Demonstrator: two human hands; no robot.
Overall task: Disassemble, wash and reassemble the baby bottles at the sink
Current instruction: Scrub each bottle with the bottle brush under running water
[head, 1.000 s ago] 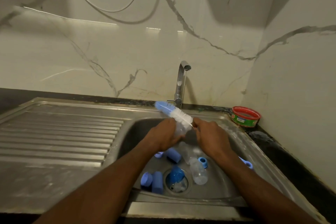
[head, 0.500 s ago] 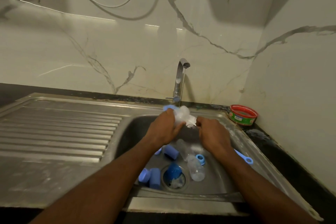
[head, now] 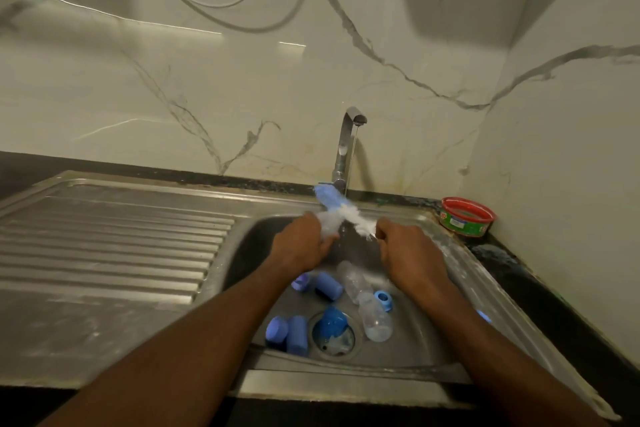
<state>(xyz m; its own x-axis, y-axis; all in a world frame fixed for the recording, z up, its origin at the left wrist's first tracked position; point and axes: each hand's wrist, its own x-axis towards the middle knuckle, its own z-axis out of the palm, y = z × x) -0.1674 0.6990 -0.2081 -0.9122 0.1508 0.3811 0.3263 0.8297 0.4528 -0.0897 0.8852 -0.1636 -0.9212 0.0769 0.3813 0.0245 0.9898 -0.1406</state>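
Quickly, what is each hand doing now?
Left hand: grips a clear bottle part.
Right hand: holds the bottle brush by its handle.

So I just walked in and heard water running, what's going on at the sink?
A person is washing baby bottle parts. The left hand grips a small clear part, too blurred to identify, while the right hand holds the bottle brush by its handle, both under a thin stream from the tap. Down in the sink basin lie two clear bottles, blue caps and a blue ring. A red-rimmed tub sits in the corner.
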